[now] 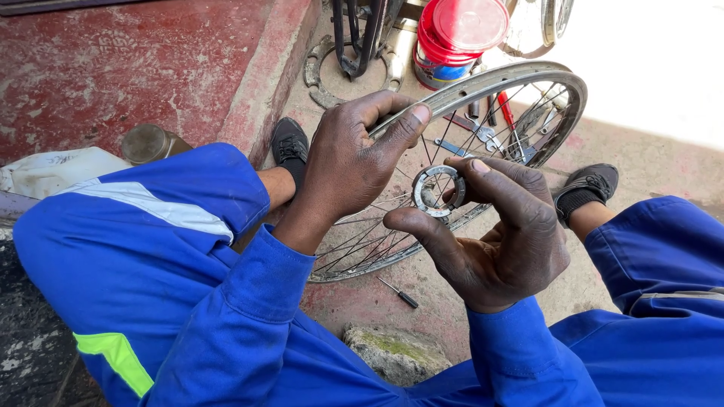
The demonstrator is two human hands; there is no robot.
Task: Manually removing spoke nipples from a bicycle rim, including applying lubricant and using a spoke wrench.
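A spoked metal bicycle wheel (528,94) stands tilted on the ground between my legs in blue overalls. My left hand (347,162) grips its rim at the top, with the thumb over the rim edge. My right hand (494,234) holds a small round metal ring part (439,191) between thumb and fingers, in front of the spokes near the wheel's middle.
A red-lidded container (460,38) stands beyond the wheel. Hand tools (490,128) lie on the ground seen through the spokes, and a small screwdriver (398,292) lies below the rim. A stone (392,350) sits near my lap. A raised red step (113,68) runs along the left.
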